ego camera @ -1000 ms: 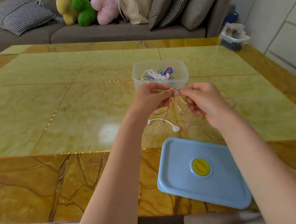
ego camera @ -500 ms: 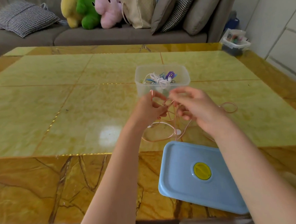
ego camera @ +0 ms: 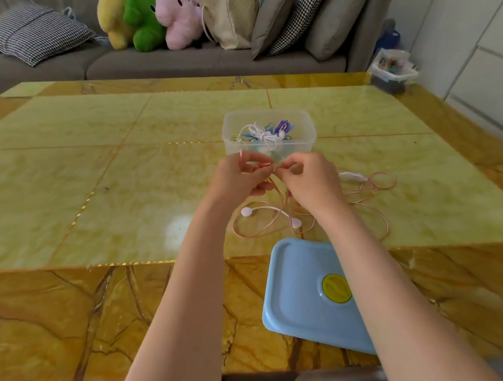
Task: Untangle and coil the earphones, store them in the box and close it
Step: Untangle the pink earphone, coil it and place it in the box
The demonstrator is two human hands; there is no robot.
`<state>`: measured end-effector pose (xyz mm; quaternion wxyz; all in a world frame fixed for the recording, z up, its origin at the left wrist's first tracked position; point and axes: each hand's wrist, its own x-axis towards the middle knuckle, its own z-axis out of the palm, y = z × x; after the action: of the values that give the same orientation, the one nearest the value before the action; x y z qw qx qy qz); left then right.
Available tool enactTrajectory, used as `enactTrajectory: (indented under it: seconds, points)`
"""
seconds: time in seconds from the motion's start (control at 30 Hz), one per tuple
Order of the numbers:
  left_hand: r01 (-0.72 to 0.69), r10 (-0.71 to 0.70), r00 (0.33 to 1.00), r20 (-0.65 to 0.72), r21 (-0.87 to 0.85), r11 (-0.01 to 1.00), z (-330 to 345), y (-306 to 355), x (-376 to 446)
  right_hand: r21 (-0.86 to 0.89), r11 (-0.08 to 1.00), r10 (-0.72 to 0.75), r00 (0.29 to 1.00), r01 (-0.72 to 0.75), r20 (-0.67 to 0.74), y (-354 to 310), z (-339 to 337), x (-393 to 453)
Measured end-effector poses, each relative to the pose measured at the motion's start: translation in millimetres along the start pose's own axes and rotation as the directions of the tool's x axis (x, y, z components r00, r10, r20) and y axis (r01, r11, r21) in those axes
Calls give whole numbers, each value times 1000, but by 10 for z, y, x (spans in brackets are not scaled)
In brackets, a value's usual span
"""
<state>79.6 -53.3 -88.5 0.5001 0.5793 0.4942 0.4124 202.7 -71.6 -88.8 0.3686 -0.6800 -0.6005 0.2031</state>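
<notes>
Pink cord [ego camera: 369,181] now looser rightward, pinched between left hand [ego camera: 238,176] and right hand [ego camera: 308,181]; knot hidden by fingers.

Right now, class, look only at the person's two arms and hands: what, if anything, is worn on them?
Nothing shows on them. Both forearms are bare up to the picture's edge, with no sleeves in view. The left hand and right hand have no gloves, and no rings, watch or bracelet can be seen on the sides that show.
</notes>
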Motion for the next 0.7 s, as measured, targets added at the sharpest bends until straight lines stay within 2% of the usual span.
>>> enactTrajectory:
  seconds: [0.13,0.27,0.33,0.47,0.5,0.63,0.67,0.7]
  points:
    - [-23,21,999,-25,-69,997,-68,19,-1,295,943,146,988,-153,46,-82,13,-36]
    - [-7,-1,999,-45,-190,982,-87,35,4,482,839,222,968,-253,121,-98,-65,-26]
    - [4,-17,998,-61,-205,979,-97,26,14,449,862,198,972,-236,130,-77,-80,-18]
    - [58,-76,993,-90,-187,981,-159,29,28,210,967,133,989,-144,64,2,-73,-6]
    - [77,-102,989,-103,-219,973,-188,30,36,217,963,150,987,-160,60,24,-95,1]
    - [142,-222,968,-121,-464,874,-266,64,44,445,859,269,963,-252,26,59,-240,12]
    - [162,-247,958,-147,-435,886,-248,64,50,491,831,283,959,-260,28,56,-269,9]
    - [195,-265,945,-193,-318,928,-225,52,64,539,797,289,956,-271,53,50,-286,2]
